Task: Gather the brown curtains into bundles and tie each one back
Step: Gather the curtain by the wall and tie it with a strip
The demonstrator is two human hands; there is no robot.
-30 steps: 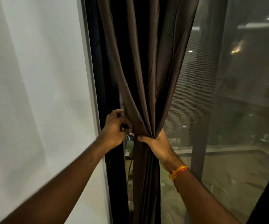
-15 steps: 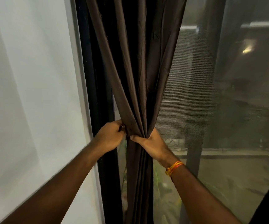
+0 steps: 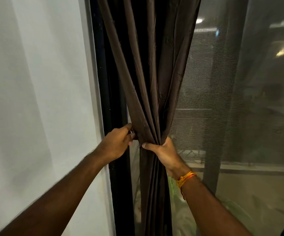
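My right hand (image 3: 165,154) is closed round the gathered brown curtain (image 3: 153,82). Folds fan out above it and hang straight below. My left hand (image 3: 117,143), just beside, pinches the bundle's left edge, fingers curled.

You have a white wall (image 3: 27,99) filling the left of the frame, and a black window frame (image 3: 108,99) runs top to bottom just right of it. The right half is covered by a fine grey mesh (image 3: 206,103). Through it you see a dark upright post (image 3: 212,167) right of centre, a pale floor (image 3: 260,193) at lower right, a white light (image 3: 199,20) near the top and a yellow light (image 3: 282,51) at upper right, both blurred. A green patch (image 3: 173,188) shows at lower centre, too blurred to tell. An orange thread band (image 3: 186,178) shows just beside it.
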